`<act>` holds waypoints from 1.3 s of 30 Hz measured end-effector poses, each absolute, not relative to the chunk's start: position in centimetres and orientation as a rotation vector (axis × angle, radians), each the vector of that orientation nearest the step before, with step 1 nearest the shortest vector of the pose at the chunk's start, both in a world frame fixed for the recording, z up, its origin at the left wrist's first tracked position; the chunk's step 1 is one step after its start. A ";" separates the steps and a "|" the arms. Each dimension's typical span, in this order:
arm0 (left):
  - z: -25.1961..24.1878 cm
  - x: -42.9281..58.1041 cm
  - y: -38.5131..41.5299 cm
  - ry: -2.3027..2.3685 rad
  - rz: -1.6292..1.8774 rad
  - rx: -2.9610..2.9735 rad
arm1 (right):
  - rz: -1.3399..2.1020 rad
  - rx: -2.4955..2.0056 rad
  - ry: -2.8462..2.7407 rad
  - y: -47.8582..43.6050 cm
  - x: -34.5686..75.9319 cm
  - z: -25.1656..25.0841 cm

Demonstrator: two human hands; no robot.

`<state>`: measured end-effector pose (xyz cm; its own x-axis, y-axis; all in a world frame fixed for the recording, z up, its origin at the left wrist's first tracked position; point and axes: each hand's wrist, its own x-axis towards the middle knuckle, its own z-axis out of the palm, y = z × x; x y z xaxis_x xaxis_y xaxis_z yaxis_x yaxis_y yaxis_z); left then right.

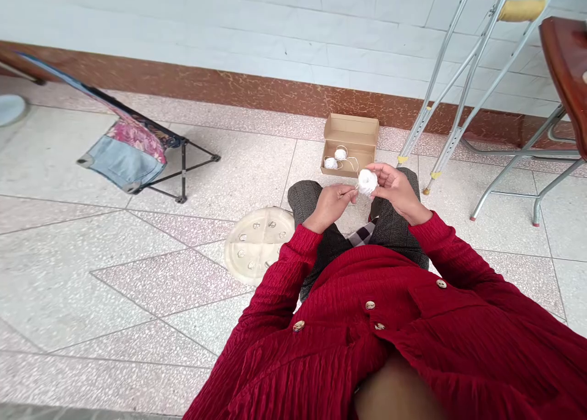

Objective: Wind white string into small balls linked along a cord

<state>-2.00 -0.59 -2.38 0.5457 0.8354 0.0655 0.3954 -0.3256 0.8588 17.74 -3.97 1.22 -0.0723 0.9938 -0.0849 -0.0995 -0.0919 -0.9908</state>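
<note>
Between thumb and fingers, my right hand (397, 191) grips a ball of white yarn (367, 182) above my lap. My left hand (334, 205) is closed in a pinch just left of the ball, where a thin strand of yarn appears to run between its fingertips; the exact grip is too small to see. Beyond my knees an open cardboard box (351, 161) lies on the floor with its lid tipped back. Two smaller white yarn balls, one nearer (331, 163) and one farther (340, 154), sit inside it, with loose strands around them.
A round cream plastic lid-like disc (247, 243) with holes lies left of my legs. Farther left stands a folding fabric chair (132, 142). Metal crutches (463, 96) lean on the tiled wall at the right, beside a wooden-topped metal-legged piece of furniture (566, 71).
</note>
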 end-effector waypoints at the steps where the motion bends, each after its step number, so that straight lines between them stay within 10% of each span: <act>1: -2.4 -1.9 -1.0 0.975 0.626 1.930 | 1.311 -1.177 -1.143 -3.3 17.8 1.1; 9: -1.4 -1.9 -1.7 0.919 0.563 2.160 | 0.724 -1.516 -1.564 -0.4 18.4 -2.8; 21: -1.1 -3.0 1.2 0.980 0.772 1.941 | 1.495 -1.132 -1.384 -4.8 17.0 0.2; 34: -1.2 -1.6 -1.7 0.915 0.530 2.287 | 0.691 -1.530 -1.530 0.7 18.6 -1.6; 39: 0.4 -2.4 0.6 0.972 0.695 2.351 | 0.881 -1.434 -1.802 -2.2 17.8 -2.8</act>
